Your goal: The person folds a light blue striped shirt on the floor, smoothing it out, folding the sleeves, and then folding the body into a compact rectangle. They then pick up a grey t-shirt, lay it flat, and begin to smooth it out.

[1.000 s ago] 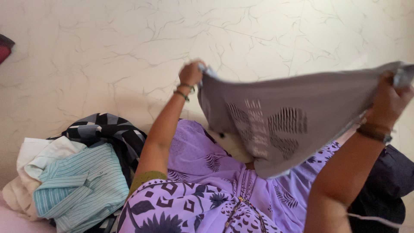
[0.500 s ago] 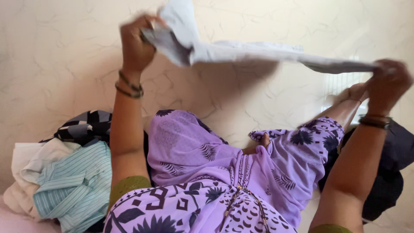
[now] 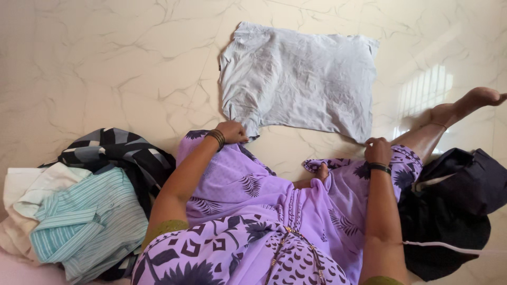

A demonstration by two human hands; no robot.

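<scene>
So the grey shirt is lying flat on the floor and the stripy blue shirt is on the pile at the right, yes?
Not quite. The head view shows the grey shirt flat on the floor, but the stripy blue shirt is on the pile at the left, not the right.

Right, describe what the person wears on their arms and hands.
Both forearms are bare. The left wrist carries a stack of thin dark bangles; the right wrist has a single dark band. Short olive-green sleeves end at the upper arms, under a purple patterned drape. No rings can be made out.
</scene>
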